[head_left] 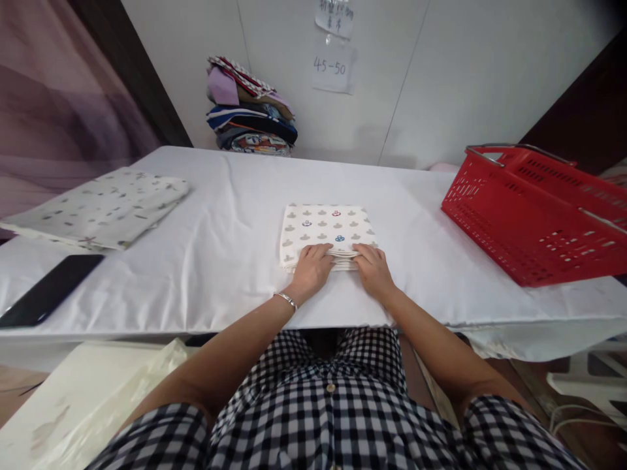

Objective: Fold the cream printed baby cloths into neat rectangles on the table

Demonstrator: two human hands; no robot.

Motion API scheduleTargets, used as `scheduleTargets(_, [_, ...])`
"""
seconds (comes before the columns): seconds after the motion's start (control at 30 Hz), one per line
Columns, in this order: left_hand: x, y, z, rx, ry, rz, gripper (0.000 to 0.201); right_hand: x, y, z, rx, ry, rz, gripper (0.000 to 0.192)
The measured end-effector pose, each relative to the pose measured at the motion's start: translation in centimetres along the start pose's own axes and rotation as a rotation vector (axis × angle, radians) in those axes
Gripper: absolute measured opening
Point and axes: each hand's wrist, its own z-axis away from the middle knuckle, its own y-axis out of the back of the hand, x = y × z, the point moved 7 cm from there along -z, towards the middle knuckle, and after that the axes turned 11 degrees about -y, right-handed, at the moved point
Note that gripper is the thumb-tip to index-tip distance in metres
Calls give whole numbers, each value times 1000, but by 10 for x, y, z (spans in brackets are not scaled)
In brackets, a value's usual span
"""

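A white cloth [321, 225] printed with small grey shapes and a few coloured anchors lies folded into a compact, layered rectangle on the white-covered table [235, 261]. My left hand [312, 266] grips its near edge left of centre, fingers on top and the thumb side against the stacked layers. Just to the right, my right hand [373, 266] holds the same near edge in a matching way. Between the hands the folded layers show. The undersides of both hands are hidden.
A red plastic basket [533, 215] with metal handles stands at the right. On the left lie another folded, patterned white cloth [112, 202] and a black phone-like slab [51, 290]. Folded fabrics [252, 111] are piled beyond the table's far edge, near the wall.
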Motion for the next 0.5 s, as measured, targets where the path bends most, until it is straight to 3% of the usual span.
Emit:
scheduleTargets(0.2, [-1, 6, 4, 63, 14, 85, 19, 1, 6, 7, 53, 52, -130, 25])
scheduleTargets(0.5, [1, 2, -2, 14, -18, 55, 19, 3, 1, 7, -10, 26, -119, 25])
